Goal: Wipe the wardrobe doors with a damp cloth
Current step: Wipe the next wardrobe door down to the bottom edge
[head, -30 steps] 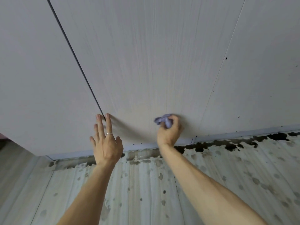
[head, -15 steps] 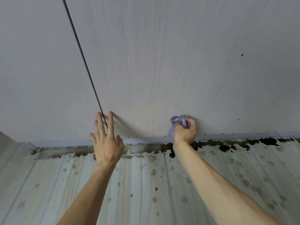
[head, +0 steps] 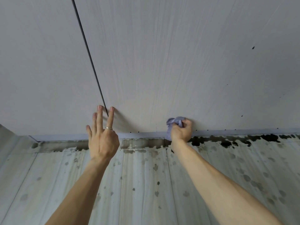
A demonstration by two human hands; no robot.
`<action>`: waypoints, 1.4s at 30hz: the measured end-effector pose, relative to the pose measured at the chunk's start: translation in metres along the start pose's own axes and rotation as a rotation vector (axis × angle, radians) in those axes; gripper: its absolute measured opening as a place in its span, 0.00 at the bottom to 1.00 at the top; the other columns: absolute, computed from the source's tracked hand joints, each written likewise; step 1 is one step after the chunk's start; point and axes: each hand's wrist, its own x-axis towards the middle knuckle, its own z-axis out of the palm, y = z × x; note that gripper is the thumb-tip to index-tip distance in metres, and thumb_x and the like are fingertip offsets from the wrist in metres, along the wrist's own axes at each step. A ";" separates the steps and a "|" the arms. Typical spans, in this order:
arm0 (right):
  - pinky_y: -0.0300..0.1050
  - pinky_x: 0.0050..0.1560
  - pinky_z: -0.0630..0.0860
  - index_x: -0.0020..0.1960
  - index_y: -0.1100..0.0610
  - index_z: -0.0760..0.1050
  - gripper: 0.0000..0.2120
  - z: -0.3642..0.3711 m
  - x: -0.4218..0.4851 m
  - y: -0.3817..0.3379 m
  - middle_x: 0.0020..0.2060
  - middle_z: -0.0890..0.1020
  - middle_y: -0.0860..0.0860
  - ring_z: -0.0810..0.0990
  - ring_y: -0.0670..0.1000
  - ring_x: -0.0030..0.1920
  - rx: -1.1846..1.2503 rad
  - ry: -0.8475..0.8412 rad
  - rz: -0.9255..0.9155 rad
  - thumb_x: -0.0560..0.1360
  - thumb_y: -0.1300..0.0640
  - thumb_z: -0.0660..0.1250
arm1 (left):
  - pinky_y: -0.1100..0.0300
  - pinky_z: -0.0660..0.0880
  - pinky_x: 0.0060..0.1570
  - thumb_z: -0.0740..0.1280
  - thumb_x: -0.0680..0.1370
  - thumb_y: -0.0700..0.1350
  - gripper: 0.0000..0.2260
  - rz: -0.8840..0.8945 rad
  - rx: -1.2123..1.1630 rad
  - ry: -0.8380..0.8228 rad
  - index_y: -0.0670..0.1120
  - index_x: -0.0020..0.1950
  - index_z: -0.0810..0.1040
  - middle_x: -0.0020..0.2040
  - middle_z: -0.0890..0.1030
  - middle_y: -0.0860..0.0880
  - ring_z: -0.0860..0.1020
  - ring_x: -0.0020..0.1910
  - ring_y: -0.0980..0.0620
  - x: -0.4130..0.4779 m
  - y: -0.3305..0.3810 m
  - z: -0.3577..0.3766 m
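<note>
- Two wardrobe doors fill the upper view, the left door (head: 40, 70) and the right door (head: 178, 62), parted by a thin dark gap (head: 88, 51)
- On the doors rests the left hand (head: 103, 142), flat and holding nothing; its fingers (head: 99, 114) are straight and released, tips touching the doors on either side of the gap's lower end
- One finger of that hand wears a ring (head: 108, 128)
- Low on the right door, the right hand (head: 181, 132) is clenched round a crumpled lilac cloth (head: 174, 121), grasping it and pressing it to the panel just above the bottom edge; a fold hangs at the hand's left side
- Along the foot of the doors runs a pale blue strip (head: 65, 136)
- Small dark specks (head: 253, 47) dot the right door
- Below lies a pale tiled floor (head: 146, 184) with dark stains (head: 227, 140), thickest beside the strip
</note>
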 end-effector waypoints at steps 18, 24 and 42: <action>0.34 0.32 0.74 0.42 0.62 0.70 0.18 0.018 -0.018 0.027 0.29 0.73 0.53 0.76 0.44 0.26 0.364 -0.112 0.209 0.70 0.83 0.52 | 0.34 0.48 0.76 0.65 0.80 0.46 0.41 0.003 -0.005 0.002 0.57 0.82 0.39 0.80 0.32 0.46 0.36 0.80 0.45 0.000 0.029 0.013; 0.51 0.44 0.79 0.40 0.54 0.71 0.17 -0.016 0.051 0.045 0.34 0.78 0.52 0.78 0.54 0.36 0.203 0.052 0.219 0.72 0.75 0.57 | 0.34 0.44 0.75 0.66 0.79 0.47 0.43 0.022 0.077 -0.058 0.60 0.81 0.36 0.77 0.24 0.51 0.33 0.79 0.48 0.001 0.022 0.006; 0.49 0.40 0.82 0.42 0.58 0.77 0.10 -0.011 0.051 0.056 0.37 0.82 0.57 0.83 0.58 0.39 0.143 0.008 0.379 0.71 0.70 0.62 | 0.29 0.45 0.73 0.69 0.77 0.47 0.45 0.137 0.234 -0.089 0.61 0.81 0.38 0.80 0.29 0.50 0.46 0.82 0.46 0.002 -0.002 -0.007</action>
